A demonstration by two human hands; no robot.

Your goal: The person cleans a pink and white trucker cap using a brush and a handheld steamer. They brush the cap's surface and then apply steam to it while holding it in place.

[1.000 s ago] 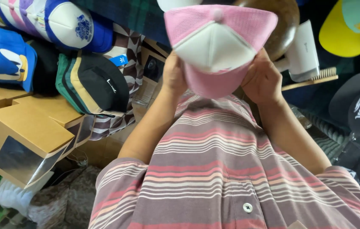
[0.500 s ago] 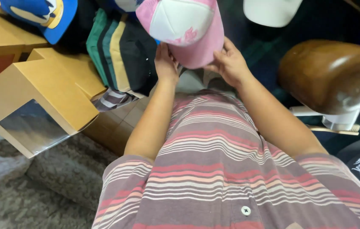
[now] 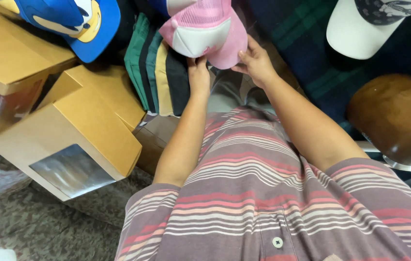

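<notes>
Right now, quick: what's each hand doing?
Left hand: closed on the brim of the pink and white cap.
Right hand: gripping the same cap's right side.

a cap (image 3: 205, 34) sits between both hands, stacked caps (image 3: 154, 72) just left, boxes (image 3: 84, 125) farther left.

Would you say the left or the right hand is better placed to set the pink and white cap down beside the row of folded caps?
Probably the left hand: it grips the pink and white cap directly above the row of folded caps, while the right hand holds the far edge.
</notes>
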